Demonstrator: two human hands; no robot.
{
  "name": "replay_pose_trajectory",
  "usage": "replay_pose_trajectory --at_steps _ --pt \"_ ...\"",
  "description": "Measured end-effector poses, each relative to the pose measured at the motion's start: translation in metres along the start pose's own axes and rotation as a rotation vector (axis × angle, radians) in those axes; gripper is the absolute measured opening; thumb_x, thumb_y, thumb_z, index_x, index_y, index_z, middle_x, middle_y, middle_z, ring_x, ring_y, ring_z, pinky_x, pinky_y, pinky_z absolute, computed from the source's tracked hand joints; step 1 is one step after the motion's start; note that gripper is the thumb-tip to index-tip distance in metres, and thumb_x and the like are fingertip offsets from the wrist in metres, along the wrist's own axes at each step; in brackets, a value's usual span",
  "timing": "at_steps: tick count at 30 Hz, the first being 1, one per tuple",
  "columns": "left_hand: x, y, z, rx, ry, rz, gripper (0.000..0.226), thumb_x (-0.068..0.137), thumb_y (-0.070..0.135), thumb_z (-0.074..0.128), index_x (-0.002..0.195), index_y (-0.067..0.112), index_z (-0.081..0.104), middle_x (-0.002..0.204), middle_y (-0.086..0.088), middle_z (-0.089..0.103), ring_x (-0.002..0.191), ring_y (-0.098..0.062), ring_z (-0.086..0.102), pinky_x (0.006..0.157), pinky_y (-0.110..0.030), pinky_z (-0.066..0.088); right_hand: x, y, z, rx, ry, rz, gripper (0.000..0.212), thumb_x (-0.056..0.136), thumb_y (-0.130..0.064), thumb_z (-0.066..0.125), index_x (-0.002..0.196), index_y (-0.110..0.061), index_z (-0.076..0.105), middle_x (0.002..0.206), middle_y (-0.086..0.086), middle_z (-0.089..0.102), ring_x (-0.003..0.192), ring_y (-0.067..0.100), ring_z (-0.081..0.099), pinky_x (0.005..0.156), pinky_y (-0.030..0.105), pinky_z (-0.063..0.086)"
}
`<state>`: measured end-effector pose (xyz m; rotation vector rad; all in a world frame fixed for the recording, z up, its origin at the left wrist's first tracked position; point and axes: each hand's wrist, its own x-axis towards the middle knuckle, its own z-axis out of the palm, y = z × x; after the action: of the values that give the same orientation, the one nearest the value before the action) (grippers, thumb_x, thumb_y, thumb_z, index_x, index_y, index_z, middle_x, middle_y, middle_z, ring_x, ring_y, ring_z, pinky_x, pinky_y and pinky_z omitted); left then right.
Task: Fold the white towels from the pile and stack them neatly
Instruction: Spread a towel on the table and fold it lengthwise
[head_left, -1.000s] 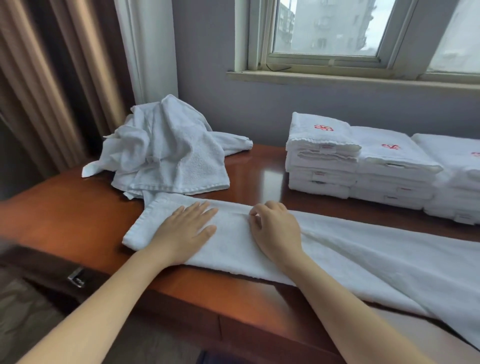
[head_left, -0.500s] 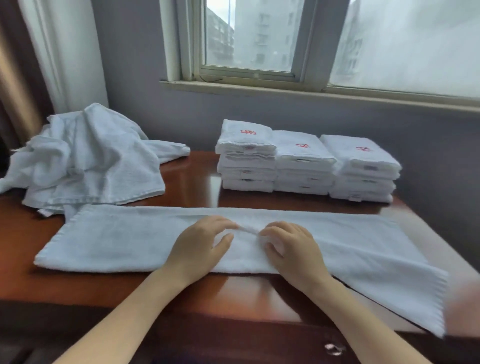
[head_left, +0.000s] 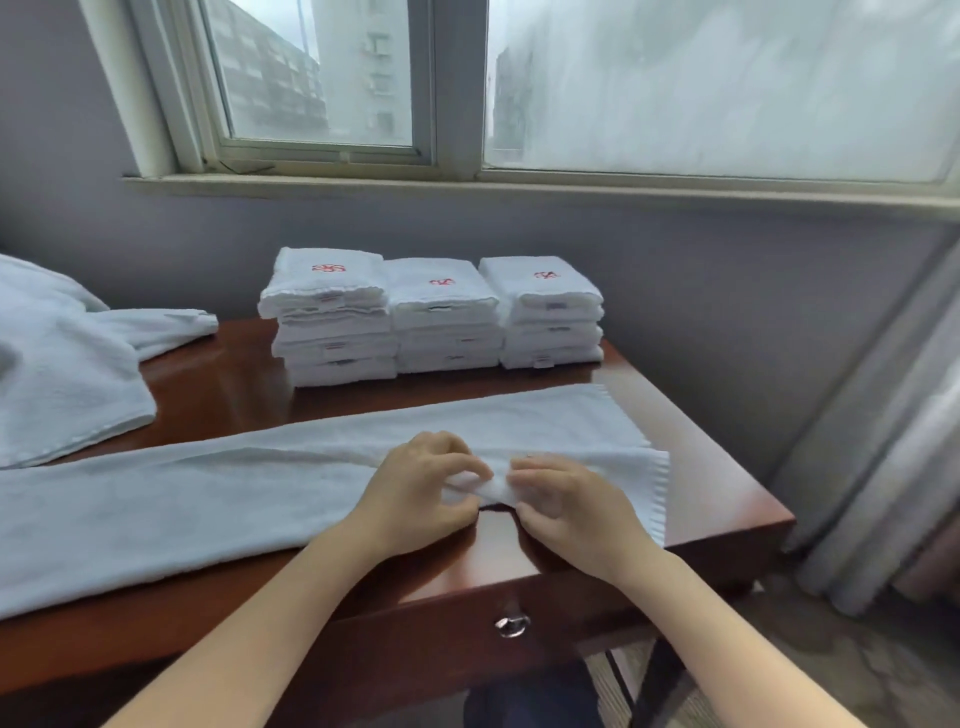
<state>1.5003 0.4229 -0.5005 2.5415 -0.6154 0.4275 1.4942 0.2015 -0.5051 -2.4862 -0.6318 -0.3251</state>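
Your left hand (head_left: 421, 488) and right hand (head_left: 566, 504) at lower centre, fingers curled, both pinching raised bit of long white towel (head_left: 208, 499) at its near edge. Towel lies across wooden desk (head_left: 717, 467), from left frame edge to desk's right end. Three folded stacks (head_left: 436, 317) at centre, by wall. Unfolded pile (head_left: 62, 374) at left edge.

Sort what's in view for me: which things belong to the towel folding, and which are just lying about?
In the job: long towel, pinched by left hand and right hand; unfolded pile; three folded stacks.
Just there: drawer knob; curtain; window.
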Motion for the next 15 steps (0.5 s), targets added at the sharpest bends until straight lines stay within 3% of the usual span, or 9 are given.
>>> replay_pose_trajectory --at_steps 11,15 --pt "0.012 0.013 0.010 0.099 0.044 -0.108 0.018 0.086 0.049 0.066 0.092 0.033 0.072 0.100 0.014 0.060 0.101 -0.009 0.054 0.084 -0.032 0.044 -0.002 -0.004 -0.002 -0.028 0.018 0.034 0.028 0.084 -0.032 0.067 0.111 -0.026 0.071 0.115 -0.015 0.069 0.109 0.008 0.061 0.088 0.030 0.049" --pt "0.021 0.017 0.007 0.152 0.009 -0.169 0.021 0.092 0.048 0.059 0.096 0.031 0.070 0.100 0.014 0.062 0.100 -0.009 0.056 0.077 -0.029 0.044 0.001 -0.001 -0.006 -0.090 -0.009 0.061 0.040 0.083 -0.018 0.059 0.121 -0.028 0.065 0.119 -0.012 0.067 0.113 0.012 0.058 0.087 0.030 0.048"
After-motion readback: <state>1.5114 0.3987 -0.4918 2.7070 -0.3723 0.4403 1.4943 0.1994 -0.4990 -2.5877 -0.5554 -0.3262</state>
